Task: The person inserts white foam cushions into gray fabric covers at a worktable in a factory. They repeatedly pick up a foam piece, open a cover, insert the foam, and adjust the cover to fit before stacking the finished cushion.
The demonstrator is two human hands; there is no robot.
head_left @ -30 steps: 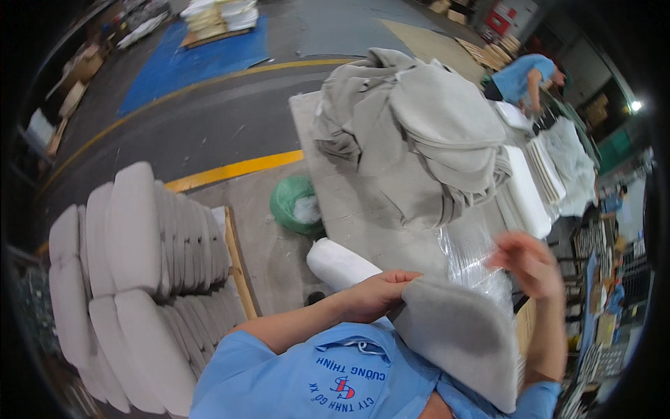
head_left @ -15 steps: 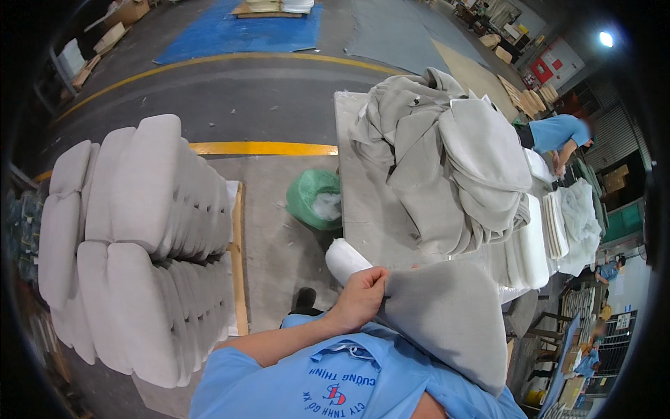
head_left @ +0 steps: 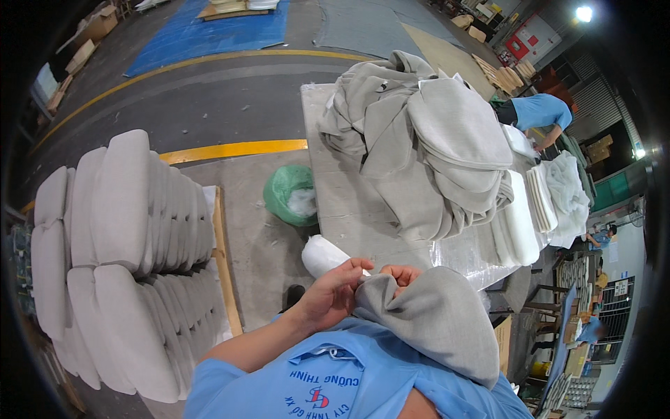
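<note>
right hand (head_left: 401,274) now back beside left hand (head_left: 335,293), both pinching the grey fabric cushion cover (head_left: 436,321) edge over white foam insert (head_left: 322,255); best tugged evenly.

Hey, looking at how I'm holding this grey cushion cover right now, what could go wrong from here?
1. Both hands, left hand and right hand, pinch only one edge of the grey cushion cover; the white filling sticking out beside them might slip or bunch.
2. The heap of grey covers reaches the table edge, so a nudge may topple some.
3. The green bag lies on the floor by your feet, a possible trip.
</note>
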